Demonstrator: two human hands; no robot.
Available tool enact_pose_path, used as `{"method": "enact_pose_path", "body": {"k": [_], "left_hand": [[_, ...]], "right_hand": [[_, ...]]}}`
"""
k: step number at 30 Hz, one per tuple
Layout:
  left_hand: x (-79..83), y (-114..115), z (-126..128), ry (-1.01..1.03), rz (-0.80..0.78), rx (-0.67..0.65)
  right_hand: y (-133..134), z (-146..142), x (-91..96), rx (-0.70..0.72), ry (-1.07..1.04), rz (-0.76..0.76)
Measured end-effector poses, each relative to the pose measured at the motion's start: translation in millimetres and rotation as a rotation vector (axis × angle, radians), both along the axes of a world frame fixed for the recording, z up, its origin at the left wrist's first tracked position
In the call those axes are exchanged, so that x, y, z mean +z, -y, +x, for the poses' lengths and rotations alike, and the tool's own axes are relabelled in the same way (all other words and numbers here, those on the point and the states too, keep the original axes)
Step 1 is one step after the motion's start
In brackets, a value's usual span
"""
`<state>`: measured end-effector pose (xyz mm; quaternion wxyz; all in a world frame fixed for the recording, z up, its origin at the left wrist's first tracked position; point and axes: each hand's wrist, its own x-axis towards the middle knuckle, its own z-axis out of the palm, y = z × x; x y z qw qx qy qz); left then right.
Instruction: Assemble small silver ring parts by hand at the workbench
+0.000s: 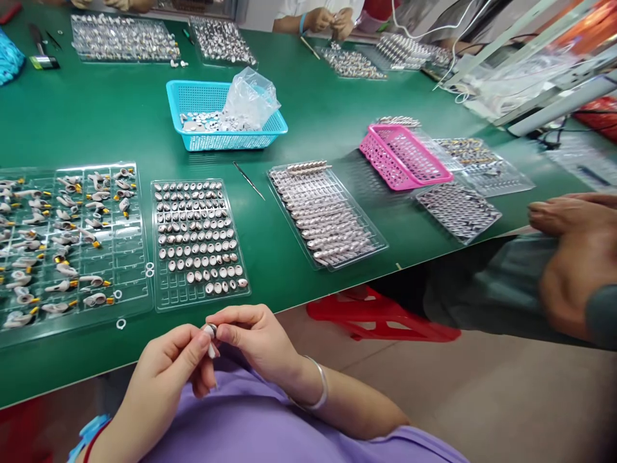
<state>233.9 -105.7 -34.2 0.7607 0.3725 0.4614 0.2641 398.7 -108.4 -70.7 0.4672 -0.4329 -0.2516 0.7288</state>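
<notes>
The small white part sits pinched between the fingertips of both hands, just off the near edge of the bench and above the person's lap; the left hand closes its grip on it from below with thumb and forefinger, and the right hand, with a bracelet at the wrist, holds its upper end in a narrow grip. Judging by how things lie, the work looks well under way but not finished: the clear tray of small caps straight ahead is filled row on row with only its nearest strip bare, while the wide tray to the left, holding white pieces with yellow tips, has many empty cells on its right side. A few loose white rings lie on the bench beside these trays. Farther out lie a thin metal tool, a tray of long pale pieces, a blue basket with a plastic bag in it, and a pink basket. The green bench is long and shared: another person's hands rest at its right, and a third person's hands are busy at the far side. Under the bench edge stands a red stool on a plain floor.
</notes>
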Motion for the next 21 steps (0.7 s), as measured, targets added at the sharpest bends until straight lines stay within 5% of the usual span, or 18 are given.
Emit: {"method": "enact_pose_path", "body": {"k": [11, 21], "left_hand": [[-2.5, -0.6, 1.0, 0.102, -0.114, 0.054], [-5.3, 0.7, -1.6, 0.008, -0.026, 0.016]], "right_hand": [[-1.4, -2.6, 0.6, 0.022, -0.168, -0.093], [1.5, 4.4, -4.4, 0.007, 0.147, 0.221]]}}
